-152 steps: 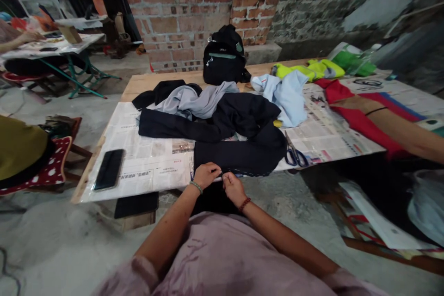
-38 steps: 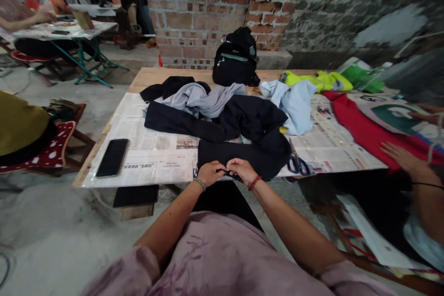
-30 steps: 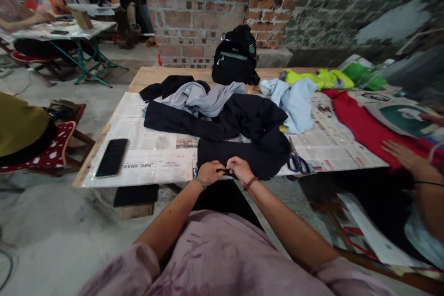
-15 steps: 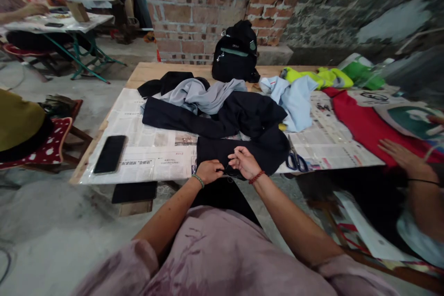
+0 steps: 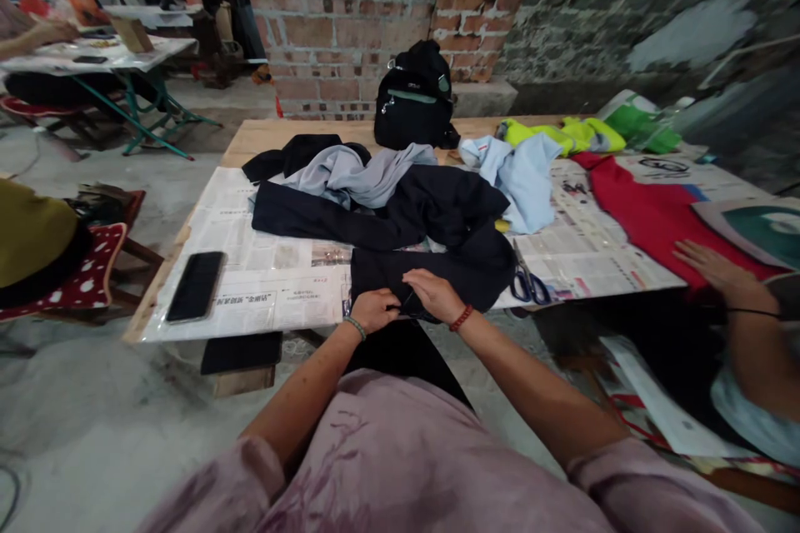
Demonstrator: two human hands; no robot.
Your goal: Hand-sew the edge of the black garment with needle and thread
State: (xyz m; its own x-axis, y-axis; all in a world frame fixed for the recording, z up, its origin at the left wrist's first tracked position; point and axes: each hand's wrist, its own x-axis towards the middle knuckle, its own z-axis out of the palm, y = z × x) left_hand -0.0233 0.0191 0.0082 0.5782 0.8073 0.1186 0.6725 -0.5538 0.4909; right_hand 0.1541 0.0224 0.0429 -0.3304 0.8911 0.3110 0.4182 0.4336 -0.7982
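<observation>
A dark navy garment (image 5: pixel 375 266) lies bunched on the newspaper-covered table, its near part at the front edge. My left hand (image 5: pixel 375 311) pinches the garment's near edge, with fingertips curled on the cloth. Close beside it, my right hand (image 5: pixel 436 298) rests low over the same cloth, fingers bent together and pointing left. A thin line, perhaps thread, shows near its fingertips; whatever they hold is too small to make out. Blue-handled scissors (image 5: pixel 530 287) lie just right of the garment. Behind it are a grey cloth (image 5: pixel 350 175) and a light blue cloth (image 5: pixel 525 183).
A phone (image 5: pixel 196 286) lies at the table's left. A black backpack (image 5: pixel 415 104) stands at the back. On the right, another person's hand (image 5: pixel 712 266) rests on red cloth (image 5: pixel 631 216) beside an iron-like green shape (image 5: pixel 759 229). A stool (image 5: pixel 103 262) stands left.
My right hand has lowered from a raised pinch above the cloth to lie over it, fingers stretched further left. My left hand stays at the edge. The view has shifted slightly.
</observation>
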